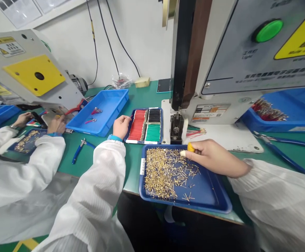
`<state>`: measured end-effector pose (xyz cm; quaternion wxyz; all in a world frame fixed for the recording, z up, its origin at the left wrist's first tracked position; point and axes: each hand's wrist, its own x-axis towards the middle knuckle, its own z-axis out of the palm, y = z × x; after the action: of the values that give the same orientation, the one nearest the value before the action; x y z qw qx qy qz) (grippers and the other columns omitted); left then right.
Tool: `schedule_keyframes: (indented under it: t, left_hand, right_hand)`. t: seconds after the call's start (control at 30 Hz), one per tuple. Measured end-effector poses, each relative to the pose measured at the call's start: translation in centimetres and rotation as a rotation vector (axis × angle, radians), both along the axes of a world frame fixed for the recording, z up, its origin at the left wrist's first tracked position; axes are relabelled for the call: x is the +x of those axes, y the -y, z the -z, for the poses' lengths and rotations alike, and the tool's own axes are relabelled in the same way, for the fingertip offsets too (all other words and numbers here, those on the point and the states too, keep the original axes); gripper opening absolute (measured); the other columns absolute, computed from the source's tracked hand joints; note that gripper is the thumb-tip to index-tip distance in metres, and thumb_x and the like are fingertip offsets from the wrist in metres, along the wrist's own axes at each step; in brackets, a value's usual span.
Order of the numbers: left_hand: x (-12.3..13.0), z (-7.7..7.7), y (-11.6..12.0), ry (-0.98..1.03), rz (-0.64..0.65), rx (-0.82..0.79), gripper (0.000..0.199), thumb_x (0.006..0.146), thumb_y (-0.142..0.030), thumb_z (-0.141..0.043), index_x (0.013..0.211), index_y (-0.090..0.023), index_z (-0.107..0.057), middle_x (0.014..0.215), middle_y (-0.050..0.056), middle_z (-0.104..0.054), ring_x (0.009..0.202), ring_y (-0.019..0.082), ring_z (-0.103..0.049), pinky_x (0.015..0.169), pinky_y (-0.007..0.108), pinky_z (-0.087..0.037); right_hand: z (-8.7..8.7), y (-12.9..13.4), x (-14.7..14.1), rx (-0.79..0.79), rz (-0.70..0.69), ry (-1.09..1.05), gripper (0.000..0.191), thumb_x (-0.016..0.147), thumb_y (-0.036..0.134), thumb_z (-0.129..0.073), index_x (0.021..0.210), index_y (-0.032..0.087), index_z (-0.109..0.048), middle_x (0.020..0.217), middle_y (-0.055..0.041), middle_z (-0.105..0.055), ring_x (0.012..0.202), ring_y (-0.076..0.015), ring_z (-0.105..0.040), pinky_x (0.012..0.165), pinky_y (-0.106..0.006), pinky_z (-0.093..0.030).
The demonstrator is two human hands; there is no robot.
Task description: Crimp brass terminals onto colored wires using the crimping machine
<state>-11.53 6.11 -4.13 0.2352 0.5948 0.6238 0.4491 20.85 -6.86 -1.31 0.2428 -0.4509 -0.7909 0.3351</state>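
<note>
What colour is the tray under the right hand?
Blue, best seen in the head view: the tray under the right hand holds gold-coloured pins.

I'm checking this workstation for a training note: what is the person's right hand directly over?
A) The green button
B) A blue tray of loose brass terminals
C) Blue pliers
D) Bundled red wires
B. The right hand, with a yellow-covered fingertip, is directly over the blue tray holding loose brass terminals.

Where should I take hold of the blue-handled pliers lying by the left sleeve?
Grip the pliers by their two blue handles, coming from above on the near side with the left hand. They lie flat on the green mat, steel jaws pointing away, handles spread apart, though one runs close to the sleeve.
</note>
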Motion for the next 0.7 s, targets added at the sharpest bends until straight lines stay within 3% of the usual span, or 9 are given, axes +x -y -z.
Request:
schedule_keyframes:
  t: [0.7]
  left_hand:
    - [0.13, -0.21, 0.38, 0.002, -0.01, -0.003, 0.022, 0.077, -0.031, -0.051, 0.072, -0.013, -0.063, 0.056, -0.003, -0.049, 0.053, 0.007, -0.041, 0.055, 0.019, -0.031]
  right_hand:
    - [-0.07, -0.03, 0.1, 0.052, 0.012, 0.025, 0.053, 0.092, 0.06, -0.048, 0.06, 0.021, -0.03, 0.054, 0.005, -0.03, 0.049, -0.0135, -0.032, 0.048, -0.028, -0.026]
